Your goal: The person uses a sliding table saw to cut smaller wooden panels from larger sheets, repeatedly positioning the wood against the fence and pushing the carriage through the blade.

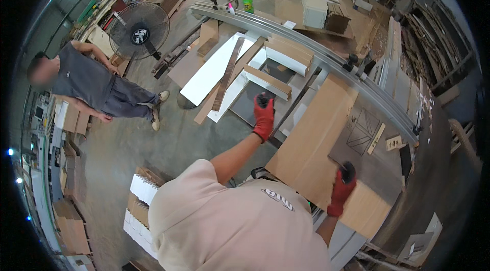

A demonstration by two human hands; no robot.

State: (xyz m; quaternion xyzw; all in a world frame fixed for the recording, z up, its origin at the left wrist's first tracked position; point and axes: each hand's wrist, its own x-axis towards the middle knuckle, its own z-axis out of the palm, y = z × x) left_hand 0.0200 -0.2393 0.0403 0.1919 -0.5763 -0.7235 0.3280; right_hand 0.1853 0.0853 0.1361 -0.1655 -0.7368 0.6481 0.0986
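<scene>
Both my hands wear red gloves with black fingers. My left hand [264, 115] is raised over a dark flat panel [244, 101], beside the white and brown board strips stacked there. Its fingers are curled in, and whatever they may hold is hidden. My right hand [343, 189] is over the near edge of a dark board [390, 176] with pencil lines drawn on it, next to a light wooden panel [316, 138]. The right fingers are bent together; a thin thing may show at their tips, too small to name.
A metal rail [306, 49] crosses behind the panels. Small wooden pieces [393, 142] lie on the drawn board. A green bottle [248, 1] stands beyond the rail. At left are a standing person [92, 77] and a black fan [139, 31]. White-edged boards [144, 189] are stacked near my left side.
</scene>
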